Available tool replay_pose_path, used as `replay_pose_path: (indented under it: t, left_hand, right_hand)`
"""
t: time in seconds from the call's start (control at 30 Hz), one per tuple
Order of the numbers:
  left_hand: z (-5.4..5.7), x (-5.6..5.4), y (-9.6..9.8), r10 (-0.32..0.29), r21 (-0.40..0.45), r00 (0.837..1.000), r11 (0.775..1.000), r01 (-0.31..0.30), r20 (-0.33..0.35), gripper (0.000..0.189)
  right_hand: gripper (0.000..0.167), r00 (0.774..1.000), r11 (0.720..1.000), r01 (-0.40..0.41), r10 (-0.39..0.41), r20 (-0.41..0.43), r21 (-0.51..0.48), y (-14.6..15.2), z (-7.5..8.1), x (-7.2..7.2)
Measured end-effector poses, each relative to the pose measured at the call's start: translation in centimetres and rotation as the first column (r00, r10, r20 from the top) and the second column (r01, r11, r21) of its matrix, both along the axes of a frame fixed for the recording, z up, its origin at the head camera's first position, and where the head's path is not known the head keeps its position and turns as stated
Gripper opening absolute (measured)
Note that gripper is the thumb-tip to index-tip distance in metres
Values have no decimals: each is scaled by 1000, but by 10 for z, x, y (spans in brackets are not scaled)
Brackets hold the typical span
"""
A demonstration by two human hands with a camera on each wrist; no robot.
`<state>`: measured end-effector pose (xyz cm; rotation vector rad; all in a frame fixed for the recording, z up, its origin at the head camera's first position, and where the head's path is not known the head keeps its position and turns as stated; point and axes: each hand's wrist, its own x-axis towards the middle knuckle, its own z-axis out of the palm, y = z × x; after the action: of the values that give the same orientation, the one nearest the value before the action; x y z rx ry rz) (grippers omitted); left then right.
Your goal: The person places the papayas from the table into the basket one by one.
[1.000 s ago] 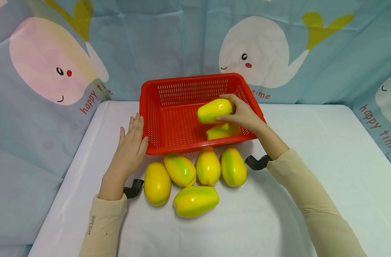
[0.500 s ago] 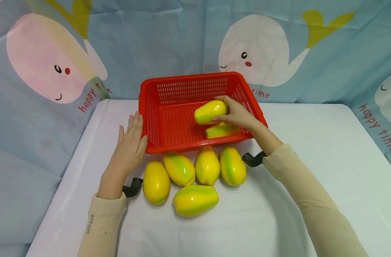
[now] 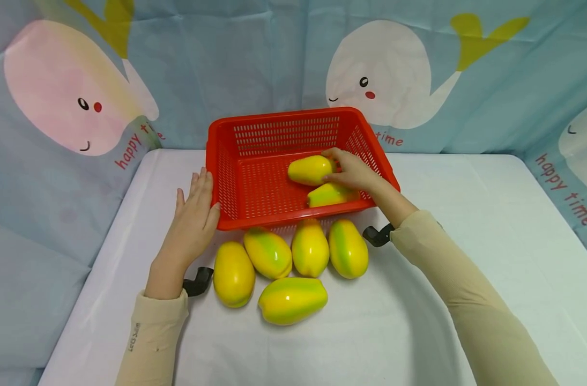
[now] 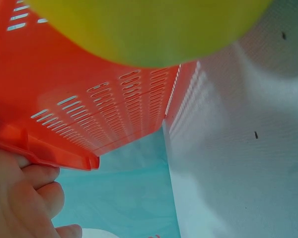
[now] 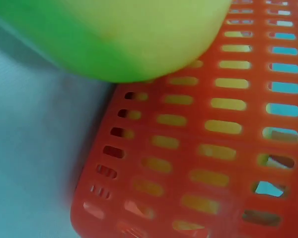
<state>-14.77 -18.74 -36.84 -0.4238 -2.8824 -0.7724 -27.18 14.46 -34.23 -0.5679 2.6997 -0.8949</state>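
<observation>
A red plastic basket point(image 3: 269, 219) with slotted walls stands at the back of the table. My right hand point(image 3: 353, 171) reaches over its right side, thumb and fingers around the right end of a yellow-green papaya point(image 3: 306, 170) low in the basket. A second papaya point(image 3: 329, 195) lies in front of that one, partly under the hand. My left hand point(image 3: 189, 225) rests against the basket's left side, fingers extended along the rim; in the left wrist view its fingers point(image 4: 44, 191) touch the rim from outside. The right wrist view shows the slotted wall point(image 5: 188, 139) but no hand.
Several papayas lie in front of the basket: one at the left point(image 3: 234, 274), a row along the front wall, and one lying sideways point(image 3: 293, 301) nearest me. A blue printed curtain point(image 3: 245, 59) hangs behind the white table point(image 3: 351, 332).
My right hand has lowered the papaya and moved it slightly left inside the basket, its fingers now nearer the papaya's end. My left hand has stayed at the basket's side.
</observation>
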Motion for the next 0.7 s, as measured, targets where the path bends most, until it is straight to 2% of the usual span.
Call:
replay_pose_path:
  t: [0.27,0.47,0.7]
  left_hand:
    - [1,0,0,-6,12,1000,1000,6,2,60]
    - [1,1,-1,-5,18,1000,1000,5,1,60]
    - [0,-1,0,8,8,1000,1000,-8,4,60]
  right_hand:
    - [55,996,997,72,-71,62,-29,3,0,-2]
    - [52,990,984,121,-109,94,-134,7,2,0]
    - [51,992,971,120,-110,61,-206,13,10,7]
